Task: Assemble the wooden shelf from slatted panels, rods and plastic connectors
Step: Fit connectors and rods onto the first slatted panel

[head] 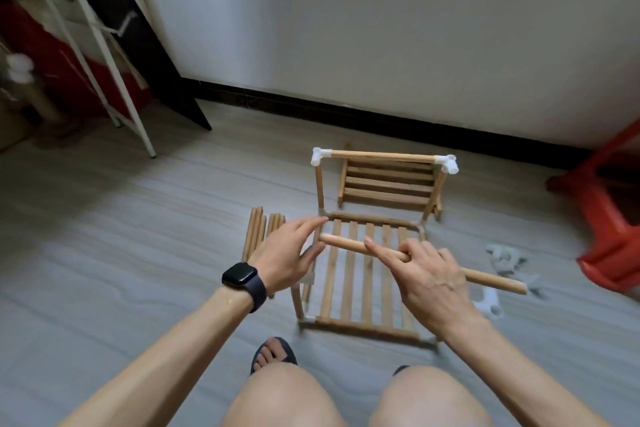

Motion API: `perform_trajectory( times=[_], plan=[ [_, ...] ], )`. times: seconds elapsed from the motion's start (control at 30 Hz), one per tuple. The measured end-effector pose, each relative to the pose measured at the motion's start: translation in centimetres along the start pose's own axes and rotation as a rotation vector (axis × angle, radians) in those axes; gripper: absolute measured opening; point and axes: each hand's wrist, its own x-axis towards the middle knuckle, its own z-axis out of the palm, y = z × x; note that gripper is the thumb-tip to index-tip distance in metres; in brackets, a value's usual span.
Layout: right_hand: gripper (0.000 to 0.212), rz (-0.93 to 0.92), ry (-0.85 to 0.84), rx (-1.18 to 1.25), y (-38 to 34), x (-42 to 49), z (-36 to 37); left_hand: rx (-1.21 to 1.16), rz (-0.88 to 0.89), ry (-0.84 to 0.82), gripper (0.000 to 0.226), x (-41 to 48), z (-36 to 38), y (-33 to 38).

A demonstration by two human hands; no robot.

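Rod [346,244] gripped in right hand [429,277]; left hand [287,253] relaxed, beside rod's end.

Dim, soft indoor light, no glare; weak shadows on floor [138,236]. Wide-angle bend at edges, slight blur at left side.

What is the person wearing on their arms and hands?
No gloves or sleeves show. The left hand has a black watch on its wrist, with a dark rectangular screen and a dark strap. The right hand wears nothing, no ring or band that I can see.
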Motion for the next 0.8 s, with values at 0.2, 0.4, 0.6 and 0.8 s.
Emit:
perform_trajectory(
  times=[0.2,0.4,0.6,0.8],
  plan=[
    [0.062,0.085,-0.117,0.099,0.5,-5.0,0.8,-0.355,-0.397,-0.034,0.029,-2.4,3.9,-1.6],
    [0.069,0.075,-0.189,0.189,-0.7,-5.8,2.6,-0.306,-0.353,-0.028,0.029,-2.0,4.1,-0.6],
    [0.057,0.036,-0.15,0.269,-2.3,-4.3,3.5,-0.322,-0.345,-0.049,0.027,-2.3,4.0,-0.8],
    [0.057,-0.016,-0.123,0.249,-2.6,-3.4,4.4,-0.211,-0.318,-0.08,0.008,-2.1,3.8,-1.1]
  ],
)
